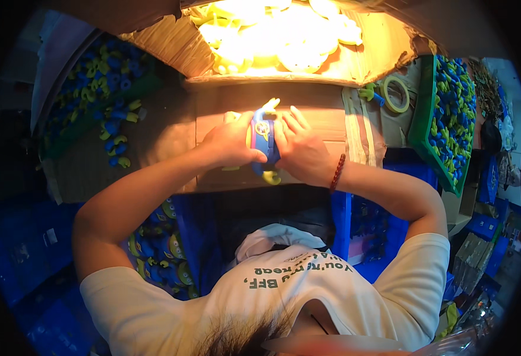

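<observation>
Apparently a pressing-together step. Left hand (232, 141) and right hand (304, 148) both clamped on opposite sides of a blue toy (263, 142), over the cardboard (326, 107); whether it touches, can't tell. Next move probably calls for firm, even squeezing.

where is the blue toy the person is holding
In the head view, the blue toy is just above centre, held between the left hand and right hand over the brown cardboard.
</observation>
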The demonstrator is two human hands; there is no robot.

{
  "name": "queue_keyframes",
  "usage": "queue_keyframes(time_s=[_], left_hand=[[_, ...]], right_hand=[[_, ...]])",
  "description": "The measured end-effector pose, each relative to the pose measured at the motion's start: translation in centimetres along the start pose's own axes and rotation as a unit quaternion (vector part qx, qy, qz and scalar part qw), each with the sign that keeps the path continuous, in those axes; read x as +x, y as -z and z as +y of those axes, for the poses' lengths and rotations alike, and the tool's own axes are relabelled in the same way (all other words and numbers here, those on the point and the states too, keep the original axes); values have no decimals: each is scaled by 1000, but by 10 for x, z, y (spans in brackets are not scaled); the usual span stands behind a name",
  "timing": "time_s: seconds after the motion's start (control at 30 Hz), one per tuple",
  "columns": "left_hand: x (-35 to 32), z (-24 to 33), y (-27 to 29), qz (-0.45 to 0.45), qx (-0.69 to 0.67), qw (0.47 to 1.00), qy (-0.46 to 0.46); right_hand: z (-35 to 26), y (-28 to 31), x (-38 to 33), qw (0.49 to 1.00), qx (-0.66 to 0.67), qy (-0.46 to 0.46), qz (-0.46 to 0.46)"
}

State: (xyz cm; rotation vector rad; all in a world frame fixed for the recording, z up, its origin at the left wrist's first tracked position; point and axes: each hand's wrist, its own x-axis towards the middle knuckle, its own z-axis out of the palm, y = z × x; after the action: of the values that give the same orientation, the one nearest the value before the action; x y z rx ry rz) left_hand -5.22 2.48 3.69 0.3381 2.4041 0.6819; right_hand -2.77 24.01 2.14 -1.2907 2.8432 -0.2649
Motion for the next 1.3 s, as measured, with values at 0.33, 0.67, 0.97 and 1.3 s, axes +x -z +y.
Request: queue_keyframes(time_s=[0.33, 0.67, 0.97, 1.3], left_hand=[[-3, 17, 14, -53, 23, 998, 17], [-45, -21, -55, 319, -72, 904, -276], [-83, -8, -75, 356, -5, 883, -306], [-13, 18, -40, 10, -110, 991, -81]], right_hand=[[11, 1, -6, 987, 155, 15, 29], [-16, -32, -59, 692, 693, -136, 151], [-46, -18, -87, 765, 612, -130, 156], [10, 3, 10, 964, 142, 65, 215]])
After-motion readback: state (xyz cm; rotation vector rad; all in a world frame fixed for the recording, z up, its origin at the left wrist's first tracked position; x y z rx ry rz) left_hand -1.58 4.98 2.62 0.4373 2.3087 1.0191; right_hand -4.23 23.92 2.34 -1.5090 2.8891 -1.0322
